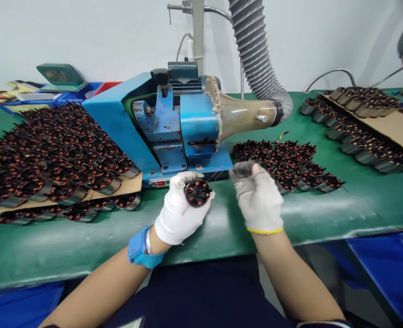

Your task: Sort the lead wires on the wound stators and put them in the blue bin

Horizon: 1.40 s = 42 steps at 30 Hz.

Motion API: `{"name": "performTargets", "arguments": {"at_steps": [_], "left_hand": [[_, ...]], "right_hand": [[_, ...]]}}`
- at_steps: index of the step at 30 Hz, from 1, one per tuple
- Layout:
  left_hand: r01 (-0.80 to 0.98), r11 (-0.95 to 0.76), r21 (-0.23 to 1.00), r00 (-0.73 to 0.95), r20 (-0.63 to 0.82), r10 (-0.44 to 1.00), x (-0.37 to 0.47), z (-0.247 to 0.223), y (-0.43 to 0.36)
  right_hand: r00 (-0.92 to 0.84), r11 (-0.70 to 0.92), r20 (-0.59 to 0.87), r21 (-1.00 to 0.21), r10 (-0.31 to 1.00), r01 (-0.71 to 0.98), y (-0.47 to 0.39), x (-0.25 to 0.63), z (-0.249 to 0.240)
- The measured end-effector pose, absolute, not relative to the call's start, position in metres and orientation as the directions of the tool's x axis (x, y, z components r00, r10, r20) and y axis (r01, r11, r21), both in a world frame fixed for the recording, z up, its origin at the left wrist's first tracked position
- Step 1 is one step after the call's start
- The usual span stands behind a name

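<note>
My left hand (184, 212), in a white glove, is wrapped round a motor stator (198, 193). The stator's round face, black with copper windings, is turned up towards me. Thin copper wires (218, 173) stick out of it up and to the right. Just right of those wires is my right hand (258, 193), in a white glove with dark-stained fingertips. Its fingers are curled together and somewhat blurred; whether they pinch a wire end does not show. Behind both hands stands a blue machine (199, 118) with a belt guard and a translucent funnel (242, 116).
Many stators (51, 150) crowd a board at the left. A smaller group of stators (286, 161) lies right of the machine, and more stand in rows (359, 141) at the far right. A grey ribbed hose (256, 45) hangs down to the funnel. The bench (324, 214) is green.
</note>
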State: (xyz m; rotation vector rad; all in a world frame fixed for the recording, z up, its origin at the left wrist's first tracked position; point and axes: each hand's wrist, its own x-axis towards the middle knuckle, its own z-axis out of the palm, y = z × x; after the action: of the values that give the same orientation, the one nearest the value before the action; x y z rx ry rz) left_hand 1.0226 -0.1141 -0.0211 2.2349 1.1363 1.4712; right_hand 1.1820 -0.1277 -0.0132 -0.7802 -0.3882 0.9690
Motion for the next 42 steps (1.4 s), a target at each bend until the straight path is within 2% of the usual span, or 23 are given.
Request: {"name": "performTargets", "arguments": {"at_steps": [3,5,10,15,19,28,36,42], "left_hand": [[0.463,-0.629,0.625,0.171,0.633,0.755,1.025,-0.024,-0.115],[0.461,-0.632,0.623,0.217,0.612,0.761,1.025,-0.026,-0.114],[0.472,-0.667,0.577,0.274,0.623,0.733,1.022,-0.026,-0.106],[0.6,-0.569,0.563,0.164,0.609,0.776,1.03,-0.016,-0.096],[0.623,-0.528,0.577,0.1,0.61,0.786,1.04,-0.009,-0.09],[0.582,-0.551,0.598,0.143,0.592,0.793,1.041,-0.007,-0.084],[0.576,-0.546,0.608,0.116,0.601,0.791,1.043,-0.009,-0.081],[0.491,-0.611,0.621,0.177,0.615,0.768,1.033,-0.012,-0.084]], "right_hand": [[0.33,0.102,-0.1,-0.833,0.939,-0.543,-0.131,1.155,-0.013],[0.284,0.054,-0.118,-0.845,0.951,-0.531,-0.13,1.138,-0.01],[0.311,0.06,-0.103,-0.879,0.945,-0.474,-0.107,1.128,0.001],[0.306,0.08,-0.026,-0.94,0.952,-0.332,-0.079,1.131,0.004],[0.345,0.123,0.033,-0.962,0.938,-0.242,-0.067,1.133,0.007],[0.463,0.166,-0.026,-0.914,0.886,-0.37,-0.063,1.127,0.008],[0.457,0.147,-0.019,-0.935,0.889,-0.324,-0.063,1.129,0.008],[0.446,0.17,-0.004,-0.921,0.895,-0.35,-0.07,1.125,0.006]]}}
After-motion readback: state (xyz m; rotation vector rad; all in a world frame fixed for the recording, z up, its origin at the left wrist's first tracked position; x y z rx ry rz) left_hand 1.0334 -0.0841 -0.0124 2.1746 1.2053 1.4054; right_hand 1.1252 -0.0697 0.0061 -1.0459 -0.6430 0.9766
